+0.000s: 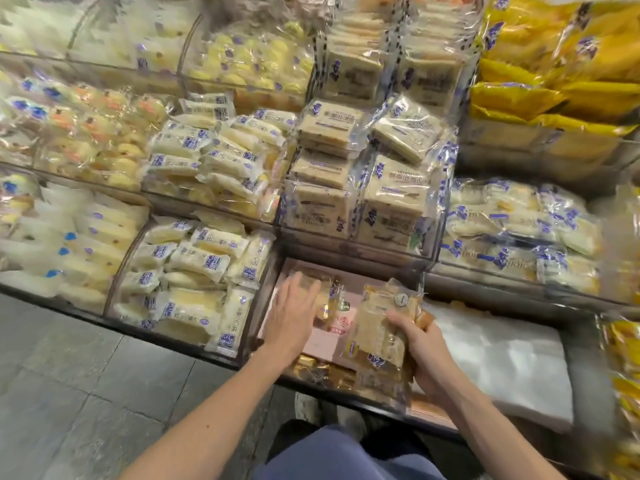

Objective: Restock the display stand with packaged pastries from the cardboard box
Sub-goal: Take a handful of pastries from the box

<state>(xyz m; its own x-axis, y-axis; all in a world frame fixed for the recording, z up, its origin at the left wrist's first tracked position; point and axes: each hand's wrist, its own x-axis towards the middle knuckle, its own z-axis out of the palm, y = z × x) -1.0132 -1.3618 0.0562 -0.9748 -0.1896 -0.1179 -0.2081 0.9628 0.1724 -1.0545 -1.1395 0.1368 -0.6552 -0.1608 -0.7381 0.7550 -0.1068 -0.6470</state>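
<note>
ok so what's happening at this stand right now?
A person is restocking a nearly empty bin at the bottom centre. The left hand reaches into it, with straight fingers over a packaged pastry lying near the back. The right hand grips another clear-wrapped packet over the bin's front, not yet put down. Stacked packets fill the spaces to the left and above. The cardboard box is not in view.

Tiered display stand; clear bins hold packaged pastries; grey tiled floor beneath.
</note>
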